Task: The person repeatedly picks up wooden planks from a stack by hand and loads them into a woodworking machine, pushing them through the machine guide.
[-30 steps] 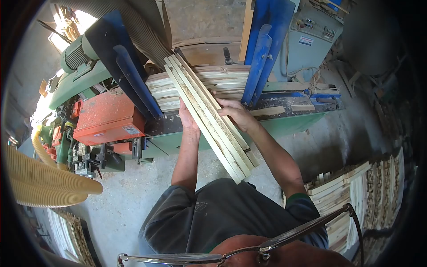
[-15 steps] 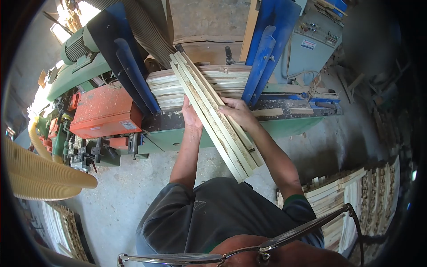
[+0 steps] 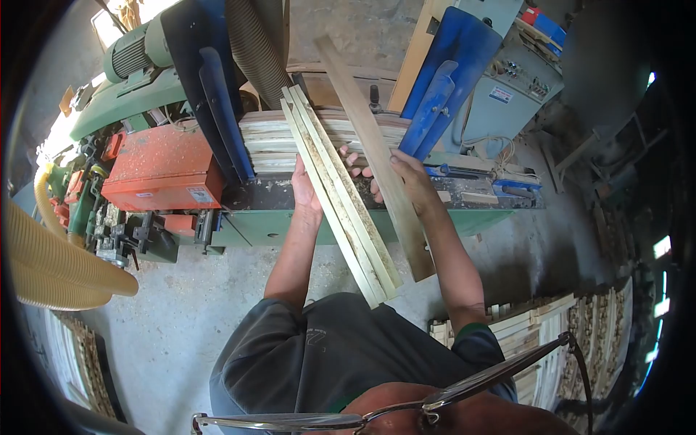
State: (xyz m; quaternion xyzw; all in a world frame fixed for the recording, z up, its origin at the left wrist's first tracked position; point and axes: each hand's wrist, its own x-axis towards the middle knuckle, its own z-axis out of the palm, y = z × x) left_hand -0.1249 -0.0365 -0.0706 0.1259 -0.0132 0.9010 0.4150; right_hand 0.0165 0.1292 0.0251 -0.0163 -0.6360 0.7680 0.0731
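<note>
My left hand (image 3: 307, 187) is closed around a few long, pale wooden strips (image 3: 341, 199), its fingertips curling out on their right side. These strips slant from the machine down toward my chest, and their edges look rough and brownish. My right hand (image 3: 406, 177) grips a single wooden strip (image 3: 377, 156), held apart from the others and tilted with its far end up to the left. Behind both hands lies a stack of wooden strips (image 3: 272, 145) between blue metal guides.
The blue guides (image 3: 435, 101) rise on both sides of the stack. At left are an orange-red box (image 3: 163, 163), a green motor (image 3: 130, 58) and a yellow ribbed hose (image 3: 65, 261). Stacked wood (image 3: 536, 333) stands at lower right. A grey control cabinet (image 3: 507, 94) is at upper right.
One strip has separated from the bundle and moved right in my right hand. The other strips remain in my left hand. The view has shifted slightly.
</note>
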